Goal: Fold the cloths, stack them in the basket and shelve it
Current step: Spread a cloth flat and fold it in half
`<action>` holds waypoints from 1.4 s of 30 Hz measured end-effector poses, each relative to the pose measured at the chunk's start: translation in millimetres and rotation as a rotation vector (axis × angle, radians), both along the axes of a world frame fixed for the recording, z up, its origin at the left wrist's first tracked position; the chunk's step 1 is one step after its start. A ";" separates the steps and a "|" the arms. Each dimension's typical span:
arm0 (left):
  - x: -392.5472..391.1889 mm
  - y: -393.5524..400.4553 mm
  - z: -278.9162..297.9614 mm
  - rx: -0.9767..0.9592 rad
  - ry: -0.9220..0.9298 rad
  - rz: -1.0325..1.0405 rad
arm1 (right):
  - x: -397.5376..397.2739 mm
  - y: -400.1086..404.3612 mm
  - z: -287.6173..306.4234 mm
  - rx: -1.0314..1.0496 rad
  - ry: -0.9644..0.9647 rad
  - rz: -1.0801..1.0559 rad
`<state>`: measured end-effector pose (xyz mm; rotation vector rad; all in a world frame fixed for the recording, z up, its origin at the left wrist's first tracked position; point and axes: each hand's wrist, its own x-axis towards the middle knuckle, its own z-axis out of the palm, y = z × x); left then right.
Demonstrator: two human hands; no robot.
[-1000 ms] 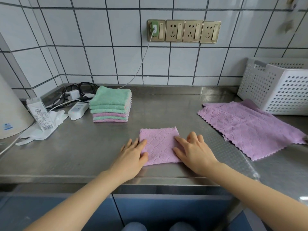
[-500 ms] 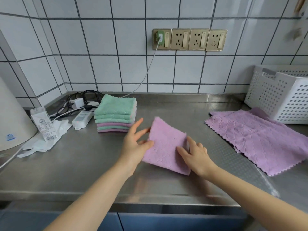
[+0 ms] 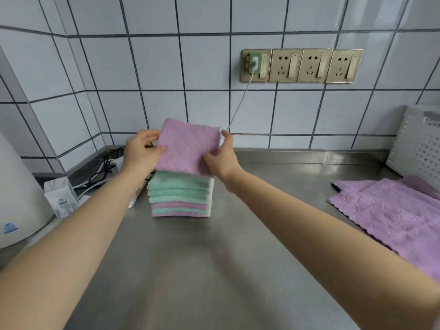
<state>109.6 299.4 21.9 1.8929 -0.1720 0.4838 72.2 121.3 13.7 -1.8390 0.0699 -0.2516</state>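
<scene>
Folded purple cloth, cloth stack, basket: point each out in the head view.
Folded purple cloth (image 3: 188, 148), head view, middle of its face, held between both hands.
Cloth stack (image 3: 181, 194), head view, front edge of the green layers.
Basket (image 3: 414, 148), head view, perforated side wall at the right edge.

1. Two bare forearms enter from the lower edge; no sleeves, watch or bracelet show on either.
2. The left hand (image 3: 140, 152) and right hand (image 3: 222, 157) wear no gloves or rings.
3. Fingernails look short and unpainted.
</scene>
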 end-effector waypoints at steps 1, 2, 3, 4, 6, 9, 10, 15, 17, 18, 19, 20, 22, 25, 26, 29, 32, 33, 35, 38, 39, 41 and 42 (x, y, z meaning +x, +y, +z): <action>5.3 4.7 -13.5 0.051 0.080 0.008 | 4.5 5.6 -8.1 -0.032 0.083 0.021; 8.5 7.9 -27.5 0.071 0.155 0.008 | 6.7 7.7 -17.4 -0.057 0.160 0.038; 10.0 12.1 -38.2 0.055 0.209 0.006 | 9.2 9.1 -24.9 -0.073 0.200 0.048; 11.0 14.8 -46.2 0.006 0.236 -0.004 | 10.5 8.7 -30.1 -0.082 0.206 0.051; 14.9 21.2 -53.0 -0.095 0.242 -0.033 | 16.3 7.2 -33.8 -0.061 0.172 0.054; 17.9 28.2 -51.6 -0.164 0.221 -0.047 | 22.0 7.4 -33.6 -0.048 0.128 0.075; 18.5 29.3 -50.9 -0.159 0.206 -0.038 | 22.7 8.1 -34.3 -0.057 0.114 0.077; 12.8 24.8 -49.9 0.084 0.100 0.015 | 23.3 9.1 -38.2 -0.129 0.126 0.080; 9.3 22.4 -50.3 0.205 0.042 -0.001 | 22.3 7.5 -37.5 -0.184 0.110 0.069; 8.4 22.2 -51.6 0.290 0.020 -0.017 | 21.8 6.1 -37.2 -0.221 0.101 0.065; 6.7 23.3 -52.1 0.376 0.023 -0.035 | 20.4 4.0 -36.6 -0.263 0.094 0.069; 5.2 25.3 -52.0 0.445 0.053 -0.052 | 17.8 1.8 -35.7 -0.306 0.098 0.085; 1.5 29.8 -50.1 0.519 0.148 -0.090 | 11.5 -3.3 -33.6 -0.375 0.113 0.116; -10.2 27.6 -41.1 0.589 0.063 -0.061 | -5.5 -17.9 -28.3 -0.362 0.097 0.102; -15.1 24.0 -37.7 0.619 0.006 -0.027 | -13.3 -23.7 -25.7 -0.363 0.078 0.095; -40.8 -3.9 -30.7 0.699 -0.174 0.052 | -51.5 -52.5 -23.3 -0.442 0.034 0.104; -76.0 -51.8 -34.2 0.704 -0.286 -0.046 | -95.8 -95.4 -34.9 -0.607 0.016 0.126; -89.7 -71.4 -38.4 0.685 -0.302 -0.100 | -112.6 -112.9 -40.4 -0.659 0.017 0.117; -110.5 -108.7 -51.8 0.650 -0.300 -0.208 | -143.8 -147.1 -51.4 -0.726 0.026 0.073; -137.0 -169.1 -73.5 0.624 -0.238 -0.361 | -191.7 -198.4 -63.2 -0.781 0.039 -0.022; -144.4 -187.6 -80.0 0.621 -0.221 -0.410 | -205.3 -213.2 -66.1 -0.806 0.042 -0.054; -160.5 -225.9 -90.4 0.627 -0.191 -0.507 | -232.7 -242.8 -71.1 -0.887 0.057 -0.113; -168.9 -244.2 -94.3 0.643 -0.185 -0.555 | -246.3 -256.3 -73.3 -0.934 0.082 -0.142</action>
